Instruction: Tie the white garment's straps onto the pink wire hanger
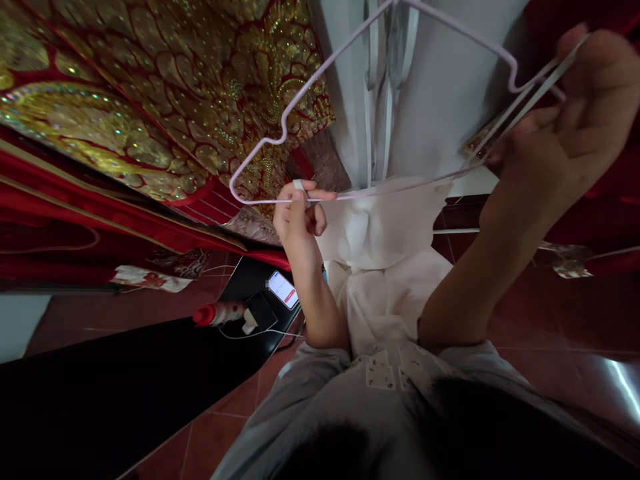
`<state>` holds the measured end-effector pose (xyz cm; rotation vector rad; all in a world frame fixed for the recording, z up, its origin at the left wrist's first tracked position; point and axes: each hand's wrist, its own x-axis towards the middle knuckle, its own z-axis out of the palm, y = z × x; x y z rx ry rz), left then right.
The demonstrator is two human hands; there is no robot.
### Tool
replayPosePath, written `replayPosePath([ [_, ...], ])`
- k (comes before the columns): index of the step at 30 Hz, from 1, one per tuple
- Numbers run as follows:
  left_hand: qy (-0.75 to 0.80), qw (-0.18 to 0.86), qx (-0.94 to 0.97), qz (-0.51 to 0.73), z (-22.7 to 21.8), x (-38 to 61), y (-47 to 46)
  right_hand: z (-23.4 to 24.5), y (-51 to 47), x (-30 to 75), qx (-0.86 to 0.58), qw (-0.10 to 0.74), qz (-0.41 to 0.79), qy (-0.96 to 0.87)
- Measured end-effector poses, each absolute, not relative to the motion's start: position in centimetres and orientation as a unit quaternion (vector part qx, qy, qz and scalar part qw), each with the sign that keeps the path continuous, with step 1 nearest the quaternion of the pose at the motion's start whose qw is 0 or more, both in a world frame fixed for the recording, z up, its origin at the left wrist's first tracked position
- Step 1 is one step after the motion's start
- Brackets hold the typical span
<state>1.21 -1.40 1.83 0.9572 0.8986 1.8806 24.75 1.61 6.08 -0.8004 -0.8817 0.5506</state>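
A thin pale-pink clothes hanger (345, 47) is spread out in front of me, its bottom bar crossing my view. My left hand (303, 210) pinches that bar near its left end, and a small white strip lies over the fingers. Raised at the upper right, my right hand (575, 120) is closed on a narrow white strap (533, 100). The strap is pulled taut beside the right shoulder of the hanger. Behind the bar is white cloth (400, 220); I cannot tell whether the strap joins it.
Red garments with gold sequins (165, 100) hang at the left. A black bench or table (150, 360) carries a lit phone (283, 290) and a red-capped bottle (219, 313). Grey-white panels (445, 87) stand ahead. Red cloth (595, 200) hangs at the right above the tiled floor (555, 320).
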Motion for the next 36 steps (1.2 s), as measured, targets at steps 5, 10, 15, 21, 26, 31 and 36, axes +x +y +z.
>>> replayPosePath([
  [5,0.386,0.418,0.374,0.732,2.4,1.0,-1.5,3.6,3.2,27.3,-0.322,0.885,0.116,-0.316],
  [10,0.373,0.42,0.378,0.736,2.4,1.2,-1.5,3.8,1.4,26.2,-0.356,0.917,0.115,-0.14],
  [15,0.356,0.417,0.399,0.735,1.9,1.5,-1.5,5.3,-1.1,22.5,-0.373,0.818,0.238,-0.367],
  [21,0.352,0.353,0.391,0.774,1.7,1.4,-1.4,4.2,-1.8,21.6,-0.422,0.631,0.364,-0.54],
  [26,0.365,0.23,0.313,0.846,0.7,-0.3,-0.5,3.3,-1.2,22.2,-0.429,0.654,0.328,-0.53],
  [31,0.377,0.036,0.312,0.871,-1.2,-3.9,0.5,3.4,-1.4,22.5,-0.456,0.624,0.341,-0.535],
  [36,0.341,0.083,0.431,0.831,-0.1,-5.6,0.2,3.1,-1.1,22.3,-0.437,0.639,0.324,-0.544],
])
